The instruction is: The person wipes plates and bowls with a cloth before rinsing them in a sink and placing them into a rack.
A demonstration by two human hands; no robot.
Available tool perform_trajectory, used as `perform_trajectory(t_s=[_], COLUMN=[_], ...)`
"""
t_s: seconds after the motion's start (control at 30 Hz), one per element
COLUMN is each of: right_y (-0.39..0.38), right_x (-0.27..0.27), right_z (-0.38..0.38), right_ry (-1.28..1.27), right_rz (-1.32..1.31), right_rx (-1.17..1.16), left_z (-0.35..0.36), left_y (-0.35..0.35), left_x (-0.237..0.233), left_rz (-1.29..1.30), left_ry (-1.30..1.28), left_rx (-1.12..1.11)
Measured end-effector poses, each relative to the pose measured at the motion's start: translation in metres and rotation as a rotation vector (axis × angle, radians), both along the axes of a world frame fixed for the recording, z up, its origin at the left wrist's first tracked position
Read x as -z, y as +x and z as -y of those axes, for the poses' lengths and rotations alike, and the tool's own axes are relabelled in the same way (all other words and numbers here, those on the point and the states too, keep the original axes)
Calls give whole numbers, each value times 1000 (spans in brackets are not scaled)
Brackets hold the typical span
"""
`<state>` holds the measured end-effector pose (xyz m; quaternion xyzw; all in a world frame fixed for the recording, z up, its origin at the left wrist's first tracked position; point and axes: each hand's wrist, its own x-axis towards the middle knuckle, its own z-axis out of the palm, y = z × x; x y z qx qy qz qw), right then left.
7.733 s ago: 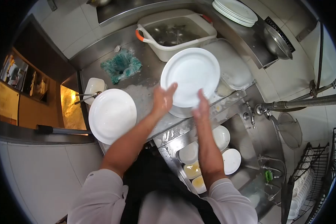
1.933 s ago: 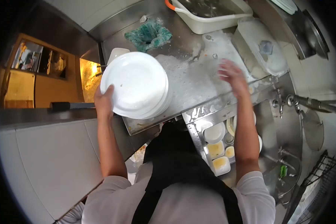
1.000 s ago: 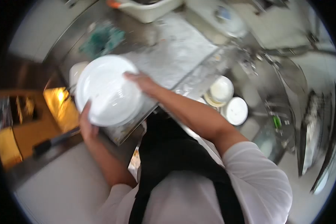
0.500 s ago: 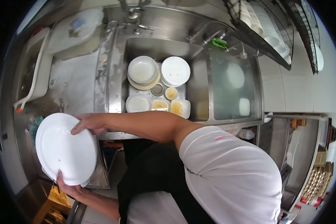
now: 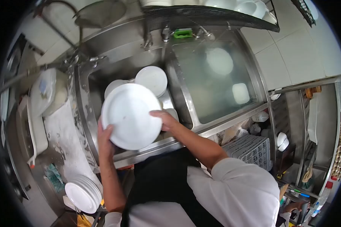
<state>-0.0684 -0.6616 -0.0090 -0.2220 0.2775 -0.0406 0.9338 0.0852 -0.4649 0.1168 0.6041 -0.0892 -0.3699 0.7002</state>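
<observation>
My left hand (image 5: 105,138) and my right hand (image 5: 165,120) grip a round white plate (image 5: 134,117) from opposite sides. The thumbs lie on its upper face, while most of the fingers are hidden beneath. A small dark mark shows near its middle; whether more plates are under it cannot be seen. It is held above the front left of the steel sink basin (image 5: 96,81). Behind it in the basin, another round white plate (image 5: 151,79) tops a stack, and a paler dish (image 5: 115,86) is partly covered.
Cloudy water fills the right basin (image 5: 193,85), with white dishes (image 5: 219,60) in it. Plates are stacked (image 5: 81,195) at lower left beside a green scrubber (image 5: 55,177). A dark rack (image 5: 212,17) overhangs the back. A grey crate (image 5: 250,149) and another person's hand (image 5: 294,206) are at right.
Both hands have carried the white plate from the left counter rightward over the sink. A stack of plates now shows on that counter. The view has turned and shifted right.
</observation>
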Motion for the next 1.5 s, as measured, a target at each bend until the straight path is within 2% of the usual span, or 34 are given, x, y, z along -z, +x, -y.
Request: perform_trajectory(t_s=[0.03, 0.07, 0.1, 0.13, 0.2, 0.27, 0.37, 0.47, 0.53, 0.57, 0.63, 0.77, 0.83, 0.87, 0.93, 1.23, 1.27, 1.33, 1.37, 1.4, 1.43, 1.47, 1.5], right_y=[-18, -35, -52, -68, -97, -124, -152, -173, -182, -188, -190, -171, -165, -164, -164, -158, -153, -160, -162, -173, -144, -128, -121], right_x=[-3, 2, 12, 25, 43, 46, 59, 94, 121, 146, 195, 157, 164, 173, 189, 229, 233, 238, 235, 301, 209, 165, 207], right_z=[22, 41, 59, 79, 126, 171, 235, 291, 331, 353, 387, 398, 408, 412, 422, 445, 447, 442, 432, 457, 425, 397, 416], right_ry=[9, -10, -26, -23, -44, -109, -225, -164, -579, -570, -398, -345, -277, -273, -257, -291, -439, -1567, -1875, -2072, -1180, -429, -53], right_rz=[6, -24, -56, -46, -55, -156, -280, -247, -651, -634, -501, -462, -180, -175, -246, -564, -674, -1177, -1236, -1275, -966, -407, 56], right_rx=[91, 176, 259, 330, 468, 573, 719, 792, 771, 771, 878, 940, 1092, 1083, 1054, 792, 677, -8, -92, -128, 133, 538, 531], left_z=[30, 66, 89, 113, 145, 163, 164, 143, 126, 117, 98, 64, 42, 38, 31, -3, -7, -22, -37, -60, -66, -58, -66], left_y=[-6, -22, -24, -34, -50, -58, -54, -44, -35, -31, -25, -14, -3, -3, -4, -13, -14, -14, -9, -2, -5, -13, -14], left_x=[8, -7, 15, 12, 3, -4, 10, 28, 34, 37, 41, 44, 55, 53, 48, 53, 54, 58, 73, 89, 94, 75, 73], left_rz=[101, 101, 188, 211, 85, 86, 203, 192, 238, 254, 262, 306, 382, 383, 406, 346, 329, 314, 479, 632, 535, 427, 642], left_ry=[39, 71, 28, 2, 3, 44, 173, 338, 532, 538, 614, 732, 766, 770, 838, 823, 821, 699, 764, 853, 831, 815, 968], left_rx=[63, 124, 222, 297, 416, 461, 518, 426, 321, 313, 176, 76, 79, 69, 18, -67, -90, -139, -92, -70, -167, -235, -188])
